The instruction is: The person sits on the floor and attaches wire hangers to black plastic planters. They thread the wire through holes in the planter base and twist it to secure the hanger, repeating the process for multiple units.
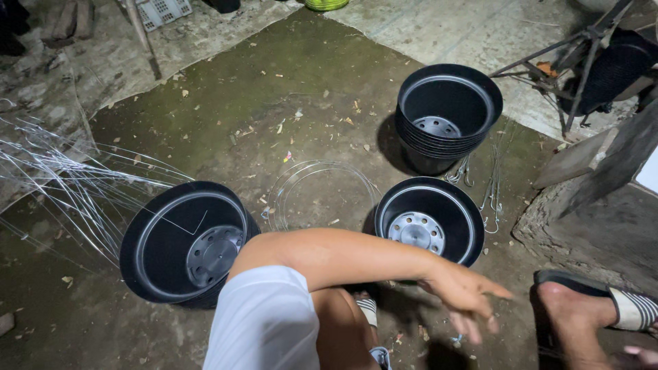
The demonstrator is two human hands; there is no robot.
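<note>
A bundle of thin wires (pixel 62 178) lay at the far left, beside a tilted black pot (pixel 181 240). Clear wire rings (pixel 319 192) lay on the bare floor (pixel 274 103) between it and the middle pot (pixel 430 219). The left hand (pixel 466 294) hung with fingers spread, gripping nothing, just below that pot's rim. A stack of black pots (pixel 445 113) stood beyond, wire hooks (pixel 490 199) beside it. A sandalled foot (pixel 589 308) sat right; only fingertips of the right hand (pixel 641 355) showed, grip unclear.

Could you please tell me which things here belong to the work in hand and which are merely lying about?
In use:
left hand, open
black plastic pot with holed base
tilted black plastic pot
stack of black pots
bundle of thin wires
wire hooks

Lying about:
white crate
striped sandal
</note>
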